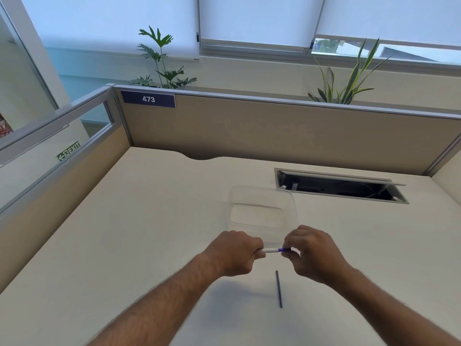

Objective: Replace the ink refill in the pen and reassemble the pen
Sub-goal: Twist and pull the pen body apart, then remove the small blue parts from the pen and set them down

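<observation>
Head view shows you holding the pen [274, 250] level above the desk [124, 245], just in front of a clear plastic container [262, 208]. Your left hand [234, 253] is curled in a fist around the white barrel; your right hand [311, 253] pinches the purple end piece between thumb and fingertips. Judged from this grip, the step in hand is turning or pulling the purple end piece at its joint with the barrel; whether you are loosening or tightening it cannot be told from this view. A thin dark ink refill [279, 288] lies on the desk just below your right hand, apart from the pen; whether it is the spent or the fresh one cannot be told. For the next move, keep the barrel fixed in the left hand, work the joint with the right, and hold both parts on one axis. Nothing blocks your hands. Note the open cable hatch [349, 188] beyond the container: a small part dropped there would be hard to retrieve. Potted plants [162, 61] stand behind the cubicle partition [274, 131], clear of the work.
</observation>
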